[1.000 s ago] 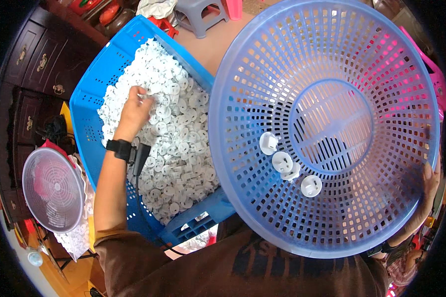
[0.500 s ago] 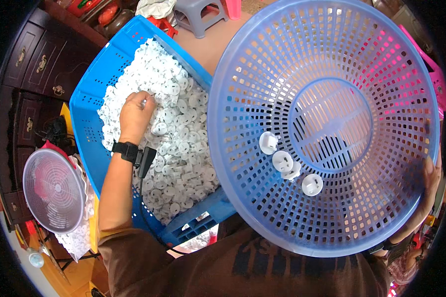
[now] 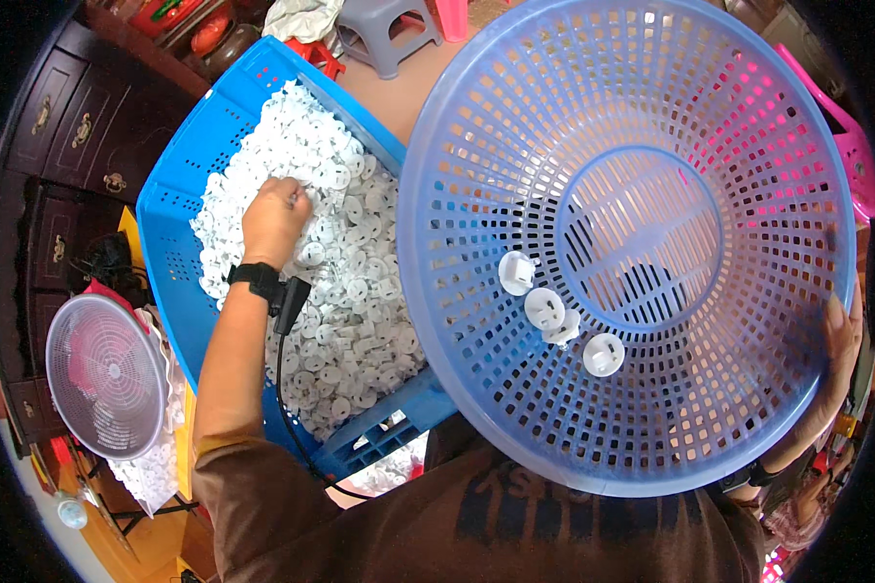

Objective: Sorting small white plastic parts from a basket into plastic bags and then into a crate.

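A blue plastic crate [image 3: 173, 185] on the left holds a heap of small white round plastic pieces [image 3: 355, 321] with slots in their faces. My left hand [image 3: 276, 222] is in the heap, its fingers curled closed; what they grip, if anything, is hidden. On the right, my right hand [image 3: 839, 342] holds the rim of a large round bluish-purple plastic basket [image 3: 749, 389], tilted so that its inside shows. A few of the same white pieces, one a slotted disc [image 3: 604, 355], lie on the basket's lower left wall.
A smaller round sieve-like basket [image 3: 107, 377] stands at the left near more white pieces [image 3: 151, 476]. Dark drawers [image 3: 83, 126] line the left side. Beyond the crate are a grey stool [image 3: 387, 34] and a red stool [image 3: 319, 56]. A pink plastic chair [image 3: 851, 146] is at the far right.
The large basket has shifted slightly left and up in the picture, with its white pieces. My left hand has moved slightly right and remains in the heap.
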The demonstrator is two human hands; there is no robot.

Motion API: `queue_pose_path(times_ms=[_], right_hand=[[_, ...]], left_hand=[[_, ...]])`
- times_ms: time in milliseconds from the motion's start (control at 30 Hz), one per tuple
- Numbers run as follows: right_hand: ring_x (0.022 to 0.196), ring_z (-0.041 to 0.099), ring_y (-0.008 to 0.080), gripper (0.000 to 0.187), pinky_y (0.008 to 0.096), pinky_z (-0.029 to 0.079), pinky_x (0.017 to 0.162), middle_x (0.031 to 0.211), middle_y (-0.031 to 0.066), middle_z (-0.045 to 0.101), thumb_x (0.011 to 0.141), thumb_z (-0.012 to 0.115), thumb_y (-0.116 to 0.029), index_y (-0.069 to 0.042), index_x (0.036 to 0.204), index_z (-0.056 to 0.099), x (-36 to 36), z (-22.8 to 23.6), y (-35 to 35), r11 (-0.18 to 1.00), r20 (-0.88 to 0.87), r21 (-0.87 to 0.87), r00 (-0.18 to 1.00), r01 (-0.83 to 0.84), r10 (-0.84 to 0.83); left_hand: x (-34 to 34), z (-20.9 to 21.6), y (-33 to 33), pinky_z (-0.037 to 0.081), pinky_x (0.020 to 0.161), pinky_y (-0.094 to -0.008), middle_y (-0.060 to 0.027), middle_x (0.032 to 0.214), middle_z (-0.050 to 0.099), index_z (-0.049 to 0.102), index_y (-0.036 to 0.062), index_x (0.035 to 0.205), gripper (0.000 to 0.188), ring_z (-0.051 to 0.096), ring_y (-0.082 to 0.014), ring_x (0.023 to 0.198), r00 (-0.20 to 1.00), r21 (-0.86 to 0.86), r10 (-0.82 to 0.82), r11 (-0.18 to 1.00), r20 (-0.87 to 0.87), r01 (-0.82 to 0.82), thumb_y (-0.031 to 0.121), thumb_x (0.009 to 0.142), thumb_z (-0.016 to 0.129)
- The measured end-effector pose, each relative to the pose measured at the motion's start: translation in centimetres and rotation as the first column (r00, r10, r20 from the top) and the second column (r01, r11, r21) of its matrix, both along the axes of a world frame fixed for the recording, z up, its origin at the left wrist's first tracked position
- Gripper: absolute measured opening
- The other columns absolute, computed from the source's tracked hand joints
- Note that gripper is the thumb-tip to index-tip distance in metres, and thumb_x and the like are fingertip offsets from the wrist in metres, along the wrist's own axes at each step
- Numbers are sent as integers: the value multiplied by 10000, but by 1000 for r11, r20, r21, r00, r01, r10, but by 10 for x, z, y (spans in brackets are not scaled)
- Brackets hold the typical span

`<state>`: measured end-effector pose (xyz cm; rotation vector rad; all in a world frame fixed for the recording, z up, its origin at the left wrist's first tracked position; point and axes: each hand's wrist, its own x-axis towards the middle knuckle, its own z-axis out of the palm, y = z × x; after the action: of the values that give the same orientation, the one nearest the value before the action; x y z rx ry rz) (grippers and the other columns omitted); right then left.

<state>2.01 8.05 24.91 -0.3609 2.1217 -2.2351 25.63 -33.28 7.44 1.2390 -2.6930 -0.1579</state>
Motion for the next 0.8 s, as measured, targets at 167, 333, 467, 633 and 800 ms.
queue_pose_path(times_ms=[167,333,467,633,800], right_hand=[[1066,557,211,537,420,413,978,1212,123,541,876,479,-357,-26,1297,445,-2,1,2,1000,-49,15,999,-5,5],[1085,563,233,529,434,443,973,1228,147,530,907,400,-392,-27,1286,453,-5,13,8,977,-42,40,976,-211,212],[1088,567,242,506,440,450,975,1223,157,534,924,357,-388,-28,1258,475,-17,4,14,942,-44,43,941,-332,334],[1092,573,254,495,448,459,977,1216,169,539,944,303,-384,-28,1224,504,-17,3,20,889,-83,58,885,-455,459],[1124,533,235,459,430,374,1037,1228,141,531,952,330,-357,-45,1241,504,-12,-1,31,970,-23,-121,978,-209,208]], left_hand=[[10,53,22,402,564,-230,16,724,585,636,62,854,98,515,-100,596,755,528,287,844,-590,91,142,864,580],[-35,157,114,365,577,-197,-11,800,564,594,18,1025,214,474,-72,636,635,448,21,728,-772,520,175,902,517],[-63,163,154,404,653,-229,-63,986,584,586,4,1088,282,513,-88,733,543,342,-37,739,-839,580,216,917,511],[-17,78,57,423,741,-238,-54,1010,597,530,20,1199,373,539,-136,792,837,571,137,787,-529,232,205,882,594],[15,-37,34,455,802,-369,-132,981,599,477,15,1201,466,571,-275,878,949,26,-250,965,-193,260,125,797,681]])
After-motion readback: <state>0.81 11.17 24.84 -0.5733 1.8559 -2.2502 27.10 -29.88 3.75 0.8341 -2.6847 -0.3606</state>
